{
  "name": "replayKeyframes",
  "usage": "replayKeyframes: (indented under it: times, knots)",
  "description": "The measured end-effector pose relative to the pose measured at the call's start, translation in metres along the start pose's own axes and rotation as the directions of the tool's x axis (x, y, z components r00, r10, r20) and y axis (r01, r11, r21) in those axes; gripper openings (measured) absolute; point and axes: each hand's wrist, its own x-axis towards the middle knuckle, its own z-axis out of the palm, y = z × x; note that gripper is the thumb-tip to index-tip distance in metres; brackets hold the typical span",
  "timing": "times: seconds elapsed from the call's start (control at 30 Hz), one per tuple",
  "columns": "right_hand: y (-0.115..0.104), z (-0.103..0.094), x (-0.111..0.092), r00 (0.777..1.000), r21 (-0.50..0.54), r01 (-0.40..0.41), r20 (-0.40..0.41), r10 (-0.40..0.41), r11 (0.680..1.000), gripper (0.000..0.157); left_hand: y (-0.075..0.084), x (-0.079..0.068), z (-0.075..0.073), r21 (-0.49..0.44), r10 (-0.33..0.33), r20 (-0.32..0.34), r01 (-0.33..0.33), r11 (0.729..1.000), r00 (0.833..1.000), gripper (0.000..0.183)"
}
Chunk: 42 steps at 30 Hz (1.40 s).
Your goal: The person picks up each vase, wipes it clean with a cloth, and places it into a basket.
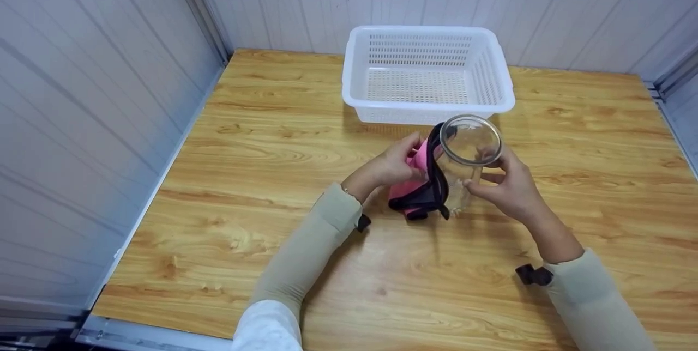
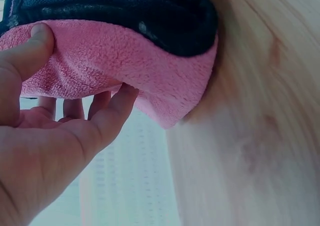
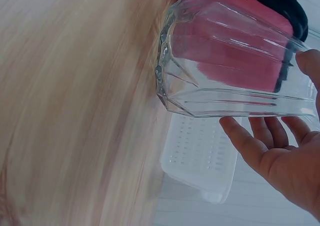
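Observation:
My left hand (image 1: pixel 393 163) grips a pink and black cloth (image 1: pixel 409 190), thumb on the near face and fingers behind it. In the left wrist view the cloth (image 2: pixel 150 71) looks fluffy, pink with a thick black edge. A clear glass jar (image 1: pixel 458 174), its round mouth upward and leaning slightly, is in my right hand (image 1: pixel 507 182), with thumb and fingers around its side. The cloth is right beside the jar's left side. In the right wrist view the faceted base of the jar (image 3: pixel 175 81) is near the table, and pink shows through the glass.
A white plastic basket (image 1: pixel 428 106) with slotted walls stands behind the hands, near the back wall (image 1: pixel 305 2). The wooden table (image 1: pixel 262 176) extends to both sides. A pale panel wall (image 1: pixel 98 95) runs along the left edge.

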Motion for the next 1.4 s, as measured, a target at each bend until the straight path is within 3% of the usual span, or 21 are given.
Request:
replayKeyframes:
  times: [0.07,0.33,0.53,0.7,1.03,1.17,1.4]
  knots:
    - [0.000,-0.001,0.000,1.000,-0.013,0.010,0.005,-0.009,1.000,0.056,-0.002,0.000,0.000,0.012,-0.018,0.008,0.017,1.000,1.000,0.042]
    - [-0.038,-0.004,-0.007,1.000,-0.049,0.020,-0.021,-0.021,0.999,0.048,0.000,-0.002,-0.003,0.048,-0.029,0.008,0.028,0.998,1.000,0.047]
    - [-0.024,-0.003,-0.004,0.999,-0.057,0.015,-0.038,-0.017,0.998,0.048,0.003,-0.004,-0.003,0.041,0.005,-0.022,-0.004,0.999,1.000,0.053]
    - [-0.005,-0.005,-0.001,1.000,-0.066,0.014,-0.016,-0.015,0.998,0.050,0.007,-0.005,-0.001,-0.053,0.039,-0.044,-0.041,0.998,0.998,0.054]
    - [-0.001,-0.009,0.002,0.999,-0.015,0.048,0.001,-0.048,0.999,0.047,0.020,-0.004,0.001,-0.106,0.166,-0.090,-0.175,0.979,0.982,0.056]
    - [-0.002,-0.008,0.003,0.999,-0.001,0.051,-0.004,-0.051,0.999,0.047,0.018,-0.003,0.001,-0.121,0.157,-0.064,-0.164,0.979,0.986,0.055]
    - [0.000,-0.007,0.003,0.999,0.000,0.044,0.003,-0.044,0.999,0.044,0.012,-0.002,-0.001,-0.123,0.084,-0.011,-0.084,0.989,0.996,0.056]
